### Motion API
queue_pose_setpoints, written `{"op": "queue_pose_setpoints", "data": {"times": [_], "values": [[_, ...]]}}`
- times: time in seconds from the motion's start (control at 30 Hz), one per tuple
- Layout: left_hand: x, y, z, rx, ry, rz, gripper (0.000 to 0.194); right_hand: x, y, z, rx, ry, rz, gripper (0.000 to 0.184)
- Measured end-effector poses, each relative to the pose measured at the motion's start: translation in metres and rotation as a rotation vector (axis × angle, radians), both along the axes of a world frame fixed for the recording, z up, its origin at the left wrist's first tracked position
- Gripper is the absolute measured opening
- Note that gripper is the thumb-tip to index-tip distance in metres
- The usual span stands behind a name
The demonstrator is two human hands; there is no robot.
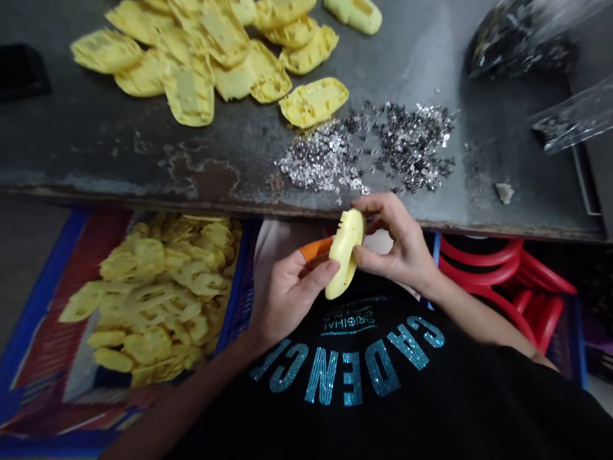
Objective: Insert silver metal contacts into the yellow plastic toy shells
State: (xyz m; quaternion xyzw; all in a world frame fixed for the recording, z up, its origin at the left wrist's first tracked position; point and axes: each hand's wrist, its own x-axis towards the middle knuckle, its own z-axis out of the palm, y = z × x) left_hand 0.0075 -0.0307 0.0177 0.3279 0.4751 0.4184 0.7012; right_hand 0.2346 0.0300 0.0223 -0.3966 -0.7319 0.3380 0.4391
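Observation:
A yellow plastic shell (345, 252) is held up on its side between my two hands, just in front of the table edge. My left hand (292, 287) grips its lower end with the thumb across it; an orange cover wraps one finger. My right hand (395, 239) pinches its upper part, thumb on the near face and fingertips behind the top. Whether a small part sits under the right fingertips is hidden. Right beyond my hands, small shiny metal pieces (320, 156) lie in a loose pile, and darker ones (414, 144) lie beside them.
Many yellow shells (211, 45) are heaped on the grey metal table (86, 147), with a single shell (313, 102) near the metal pieces. Clear bags (527, 45) of dark parts stand at right. Below are a blue-edged crate (48, 300) of yellow parts and red rings (483, 268).

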Motion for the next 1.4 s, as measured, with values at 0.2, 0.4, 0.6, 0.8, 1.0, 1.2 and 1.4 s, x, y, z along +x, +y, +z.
{"op": "queue_pose_setpoints", "data": {"times": [0.2,0.4,0.6,0.8,1.0,1.2,1.4], "values": [[0.004,0.004,0.002,-0.020,0.107,0.053,0.039,0.001,-0.005,-0.004,0.058,-0.028,-0.056,0.049],[0.006,0.017,-0.004,-0.130,-0.073,0.169,0.038,0.018,0.018,0.014,0.044,-0.171,0.072,0.049],[-0.009,0.033,-0.007,-0.148,-0.353,0.167,0.030,0.057,0.096,0.018,0.287,-0.599,-0.135,0.018],[-0.019,0.038,-0.011,-0.141,-0.394,0.107,0.040,0.056,0.126,-0.001,0.260,-0.723,-0.024,0.007],[-0.010,0.043,0.001,-0.180,-0.467,0.009,0.073,0.046,0.094,0.035,0.245,-0.473,0.003,0.006],[0.001,0.037,0.010,-0.180,-0.469,-0.115,0.080,0.023,0.047,0.067,0.075,-0.195,0.227,0.007],[0.009,0.026,0.018,-0.135,-0.496,-0.127,0.067,0.023,0.038,0.068,0.137,-0.407,0.279,0.024]]}}
